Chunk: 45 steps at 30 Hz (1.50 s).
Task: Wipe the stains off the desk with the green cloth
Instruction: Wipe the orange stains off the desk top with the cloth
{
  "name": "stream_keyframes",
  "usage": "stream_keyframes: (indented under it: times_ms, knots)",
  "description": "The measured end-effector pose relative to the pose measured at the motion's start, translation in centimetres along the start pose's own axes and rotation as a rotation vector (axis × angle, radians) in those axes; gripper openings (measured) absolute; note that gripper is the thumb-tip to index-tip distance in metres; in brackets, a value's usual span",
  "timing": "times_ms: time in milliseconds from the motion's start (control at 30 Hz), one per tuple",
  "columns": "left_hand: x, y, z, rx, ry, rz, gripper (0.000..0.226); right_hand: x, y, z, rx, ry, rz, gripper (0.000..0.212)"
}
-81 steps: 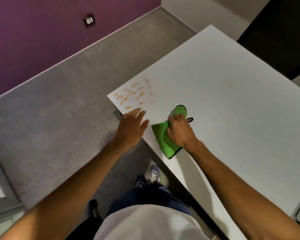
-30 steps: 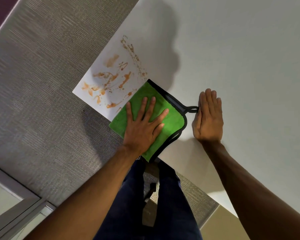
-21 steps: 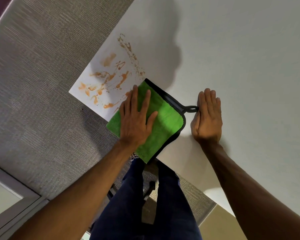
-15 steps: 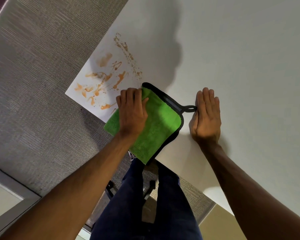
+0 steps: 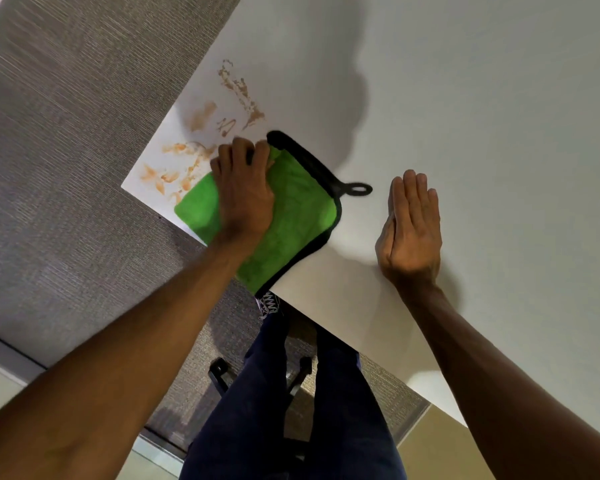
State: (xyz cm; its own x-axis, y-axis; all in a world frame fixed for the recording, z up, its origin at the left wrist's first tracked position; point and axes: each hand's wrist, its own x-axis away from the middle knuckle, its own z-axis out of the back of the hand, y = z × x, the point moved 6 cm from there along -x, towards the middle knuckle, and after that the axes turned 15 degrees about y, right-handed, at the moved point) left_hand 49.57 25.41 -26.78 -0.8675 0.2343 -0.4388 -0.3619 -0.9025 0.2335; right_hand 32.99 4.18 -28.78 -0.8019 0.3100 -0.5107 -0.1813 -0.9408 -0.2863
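White laminate covers the desk, a smooth matte top that fills the upper right of the view and ends in a sharp corner at about 9 o'clock. Orange-brown stains are smeared and spattered across that corner, some as thick dabs, others as a thin speckled line running toward 12 o'clock. A soft shadow falls over the top beyond them.

At the desk's near edge, just beside the stains at their 4 o'clock side, lies the green cloth, fluffy, edged in black, with a black hanging loop pointing to 3 o'clock. Its lower corner hangs past the desk's edge. The left hand presses down on the cloth, fingers curled over its far edge and bunching the fabric, fingertips close to the nearest smears. The right hand rests flat and open on the bare top at 3 o'clock from the cloth, fingers together, apart from the loop.

Below the desk, grey ribbed carpet spreads to 9 o'clock. The person's dark blue trousers and a laced shoe show at 6 o'clock.
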Motion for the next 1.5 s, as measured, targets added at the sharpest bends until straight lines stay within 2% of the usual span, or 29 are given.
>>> stream_keyframes:
  times_ms: [133, 267, 467, 633, 733, 900, 1000, 1067, 1100, 1133, 1200, 1300, 1500]
  knots:
    - [3.3, 2.2, 0.5, 0.000, -0.076, -0.088, 0.034, 0.0, 0.2, -0.1, -0.026, -0.037, -0.031, 0.047]
    - [0.2, 1.8, -0.4, -0.011, -0.074, -0.120, 0.034, 0.0, 0.1, -0.1, -0.004, 0.020, -0.001, 0.043]
    - [-5.9, -1.5, -2.5, -0.161, -0.058, 0.079, 0.056, 0.5, 0.5, -0.6, -0.017, 0.019, -0.008, 0.046]
    - [-10.5, -5.3, -2.9, -0.245, 0.004, 0.161, 0.059, 0.5, 0.9, -1.0, -0.030, -0.038, -0.012, 0.048]
    - [-9.9, -4.5, -2.7, -0.191, -0.016, 0.130, 0.061, 0.6, 0.9, -1.1, -0.017, -0.050, -0.009, 0.049]
    - [-6.5, -1.8, -1.8, -0.105, -0.090, -0.039, 0.055, 0.7, 0.9, -0.8, 0.010, -0.078, 0.011, 0.051]
    - [-5.4, -2.4, -1.5, -0.135, -0.033, 0.034, 0.041, 0.7, 0.7, -0.8, 0.014, -0.082, 0.010, 0.051]
    - [-4.0, -2.5, -0.7, -0.133, 0.058, 0.095, 0.052, 0.6, 0.7, -0.8, 0.008, -0.082, 0.011, 0.050]
    - [-3.2, -2.2, -0.3, -0.105, 0.087, 0.071, 0.059, 0.6, 0.7, -0.8, 0.006, -0.083, 0.012, 0.050]
    - [-2.2, -1.7, -0.2, -0.078, 0.066, 0.025, 0.065, 0.6, 0.7, -0.8, 0.004, -0.083, 0.012, 0.049]
    - [-0.4, -1.2, -0.9, -0.060, -0.108, -0.051, 0.077, 0.6, 0.7, -0.8, 0.000, -0.087, 0.012, 0.049]
    - [0.7, -1.6, -1.8, -0.099, -0.299, -0.082, 0.082, 0.6, 0.7, -0.9, 0.003, -0.098, 0.013, 0.049]
    - [0.6, -1.2, -2.2, -0.178, -0.297, -0.091, 0.067, 0.8, 0.9, -1.0, 0.003, -0.073, 0.014, 0.053]
